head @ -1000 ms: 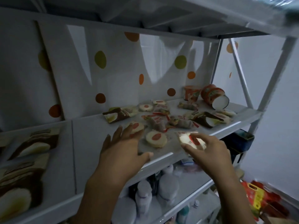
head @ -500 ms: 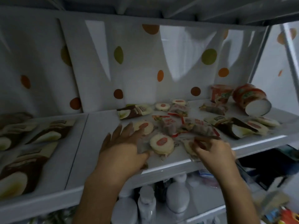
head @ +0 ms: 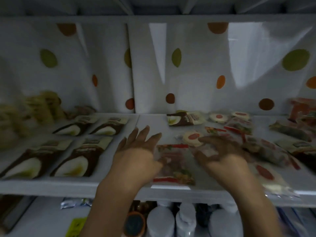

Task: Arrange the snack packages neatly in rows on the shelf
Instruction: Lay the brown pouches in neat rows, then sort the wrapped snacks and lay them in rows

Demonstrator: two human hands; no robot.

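At the front edge of the white shelf [head: 51,185], my left hand [head: 136,151] hovers flat with fingers spread wide. Its thumb side is just beside a clear red-trimmed snack packet [head: 172,165] lying between both hands. My right hand [head: 220,153] curls loosely over the jumbled packets [head: 266,149]; blur hides whether it grips anything. A round white cake [head: 192,138] with a red spot sits just beyond its fingertips. Four brown packets [head: 73,161] lie in two neat rows at left.
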